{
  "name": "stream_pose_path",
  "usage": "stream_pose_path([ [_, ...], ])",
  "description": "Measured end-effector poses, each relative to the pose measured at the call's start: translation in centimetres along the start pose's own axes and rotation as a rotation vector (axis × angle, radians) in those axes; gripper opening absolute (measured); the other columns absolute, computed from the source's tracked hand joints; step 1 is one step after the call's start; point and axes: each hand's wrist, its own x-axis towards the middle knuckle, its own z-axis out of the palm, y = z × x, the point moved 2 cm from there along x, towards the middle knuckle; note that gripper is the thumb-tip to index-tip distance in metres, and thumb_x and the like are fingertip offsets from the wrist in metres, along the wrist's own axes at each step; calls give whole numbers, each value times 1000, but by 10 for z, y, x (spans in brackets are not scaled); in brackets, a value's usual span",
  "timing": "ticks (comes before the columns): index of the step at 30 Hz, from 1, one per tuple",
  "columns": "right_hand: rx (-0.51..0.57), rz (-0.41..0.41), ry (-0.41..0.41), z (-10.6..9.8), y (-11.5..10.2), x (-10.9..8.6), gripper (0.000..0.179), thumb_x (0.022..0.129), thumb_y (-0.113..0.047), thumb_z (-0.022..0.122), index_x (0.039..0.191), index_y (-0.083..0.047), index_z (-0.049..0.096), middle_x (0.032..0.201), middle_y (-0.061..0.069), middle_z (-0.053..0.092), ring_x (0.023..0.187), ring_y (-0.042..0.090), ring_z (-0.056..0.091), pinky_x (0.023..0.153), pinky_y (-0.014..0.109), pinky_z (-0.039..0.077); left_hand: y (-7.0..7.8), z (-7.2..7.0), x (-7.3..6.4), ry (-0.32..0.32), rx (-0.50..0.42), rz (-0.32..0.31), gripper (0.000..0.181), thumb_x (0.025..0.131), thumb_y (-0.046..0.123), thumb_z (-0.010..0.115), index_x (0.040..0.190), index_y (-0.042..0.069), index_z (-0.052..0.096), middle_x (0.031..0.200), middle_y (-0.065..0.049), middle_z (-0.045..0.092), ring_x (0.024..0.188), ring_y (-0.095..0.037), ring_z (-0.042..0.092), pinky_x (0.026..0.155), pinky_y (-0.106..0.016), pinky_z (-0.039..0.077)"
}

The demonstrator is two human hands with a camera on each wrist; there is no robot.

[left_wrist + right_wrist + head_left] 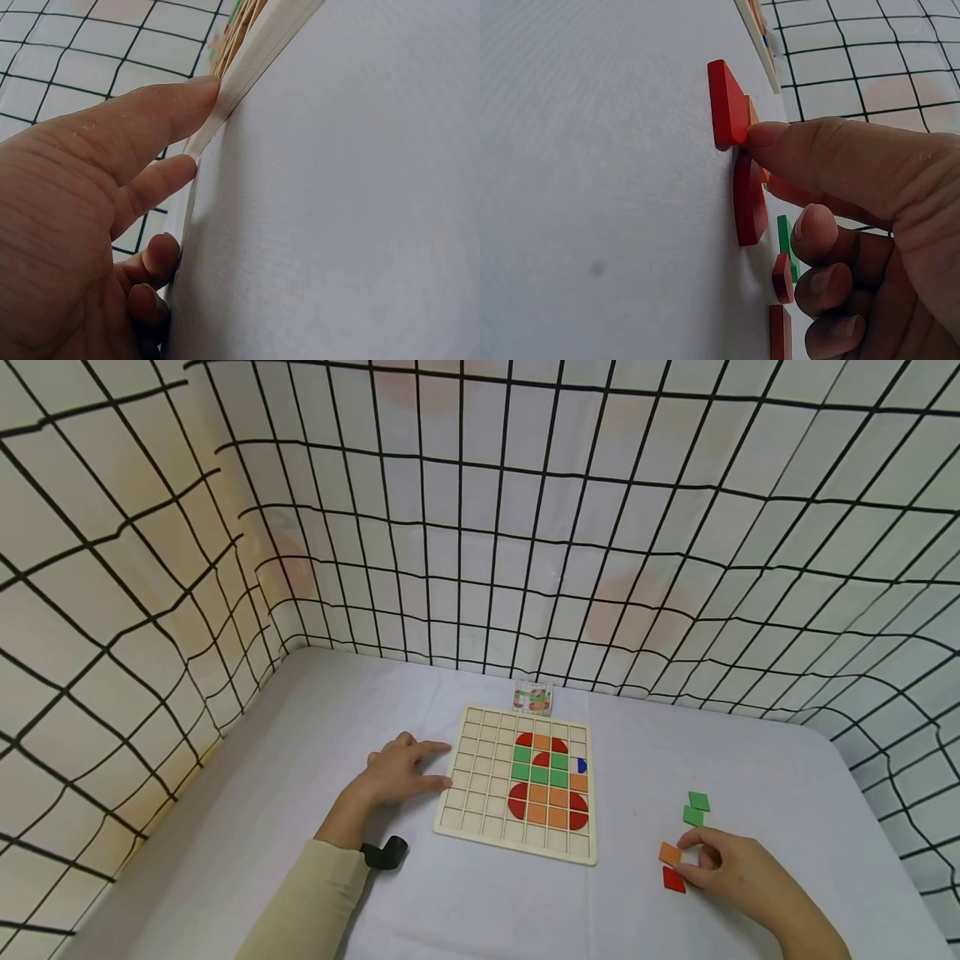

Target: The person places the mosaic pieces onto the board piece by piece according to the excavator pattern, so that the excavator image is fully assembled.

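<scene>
A cream grid board (468, 810) lies on the table, its right part filled with red, green, orange and blue tiles. My left hand (401, 770) touches the board's left edge with thumb and forefinger spread apart; the left wrist view shows the thumb (169, 109) against the wooden rim (259, 56). Off to the board's right, my right hand (738, 870) pinches an orange square tile (670, 853) between thumb and forefinger. Right beside it lies a red tile (673, 880), its rounded neighbour (748, 199) showing in the right wrist view.
Two green tiles (696, 808) lie just beyond my right hand. More red pieces (781, 330) sit under its curled fingers. A small patterned card (532, 697) stands behind the board. Black-wire mesh (480, 527) walls off the table's back and sides.
</scene>
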Motion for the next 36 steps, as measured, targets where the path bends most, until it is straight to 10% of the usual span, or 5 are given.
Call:
stream_pose_path([
  [36, 52, -84, 82, 10, -32, 11, 28, 87, -32, 81, 109, -18, 72, 64, -5, 49, 53, 7, 44, 51, 22, 33, -3, 0, 0, -16, -15, 13, 64, 85, 51, 76, 143, 27, 61, 99, -3, 52, 85, -17, 46, 76, -39, 29],
])
